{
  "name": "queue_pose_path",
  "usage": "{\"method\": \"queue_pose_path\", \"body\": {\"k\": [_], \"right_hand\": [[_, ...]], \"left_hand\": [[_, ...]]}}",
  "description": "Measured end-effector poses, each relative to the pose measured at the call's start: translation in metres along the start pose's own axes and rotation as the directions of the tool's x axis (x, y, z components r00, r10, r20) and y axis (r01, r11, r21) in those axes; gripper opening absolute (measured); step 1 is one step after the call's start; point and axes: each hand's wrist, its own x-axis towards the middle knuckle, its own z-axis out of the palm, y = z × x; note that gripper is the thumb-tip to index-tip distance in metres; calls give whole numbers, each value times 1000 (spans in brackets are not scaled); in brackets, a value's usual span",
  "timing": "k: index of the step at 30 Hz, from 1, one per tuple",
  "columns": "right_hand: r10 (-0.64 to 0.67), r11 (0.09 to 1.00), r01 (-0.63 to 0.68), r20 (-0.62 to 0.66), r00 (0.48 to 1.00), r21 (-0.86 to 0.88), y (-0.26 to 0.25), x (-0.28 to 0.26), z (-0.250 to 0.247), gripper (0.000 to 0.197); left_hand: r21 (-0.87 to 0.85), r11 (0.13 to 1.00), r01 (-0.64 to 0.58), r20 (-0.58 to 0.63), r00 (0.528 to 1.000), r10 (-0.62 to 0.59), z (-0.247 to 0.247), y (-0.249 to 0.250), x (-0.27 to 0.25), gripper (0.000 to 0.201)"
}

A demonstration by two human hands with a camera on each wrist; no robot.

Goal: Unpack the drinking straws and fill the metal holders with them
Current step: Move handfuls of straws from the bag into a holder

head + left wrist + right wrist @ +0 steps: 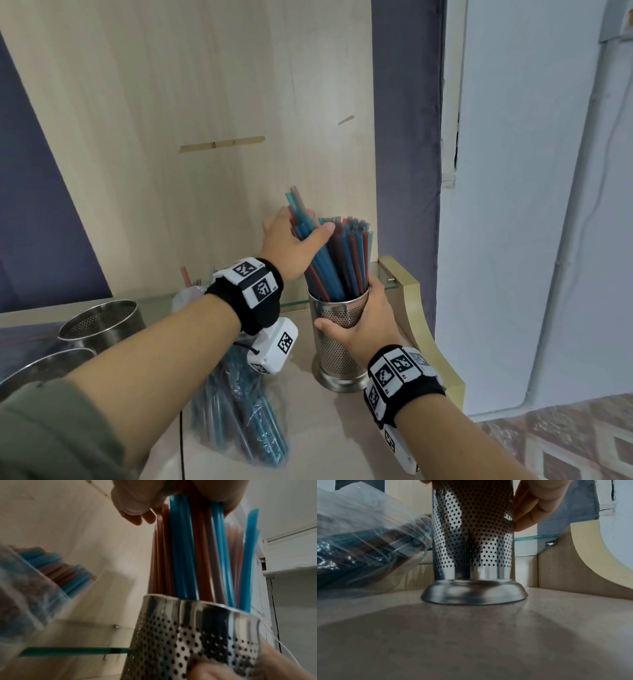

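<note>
From the head view, a perforated metal holder (337, 337) standing on the tabletop (329, 428) is gripped by the right hand (363, 325), while a bunch of straws (337, 255) in it is clasped by the left hand (291, 245). In the left wrist view, the straws (185, 550) are seen rising from the holder (188, 635) into curled fingers (135, 504). In the right wrist view, a plastic bag of straws (368, 545) lies left of the holder (472, 536).

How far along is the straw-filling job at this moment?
Done: one perforated holder is already packed with straws. In hand: the left hand grips a bunch going into it while the right hand steadies it. Left: two more holders look empty, and the plastic bag still holds straws.
</note>
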Motion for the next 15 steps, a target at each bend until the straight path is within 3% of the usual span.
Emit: {"method": "queue_pose_path", "body": {"k": [5,8,12,15], "right_hand": [[12,1000,-12,6,1000,4,0,-1,0,107],[14,1000,-14,7,1000,-5,0,0,0,108],[11,1000,-11,5,1000,-3,-1,-1,-1,107],[10,1000,-10,11,1000,-5,-2,-1,-2,106]], "left_hand": [[109,993,47,-35,998,-44,8,-6,4,55],[153,985,-81,-81,992,94,8,2,-1,52],[205,944,-260,-40,961,273,1,10,-5,86],[268,893,-362,53,931,361,-5,11,-6,73]]}}
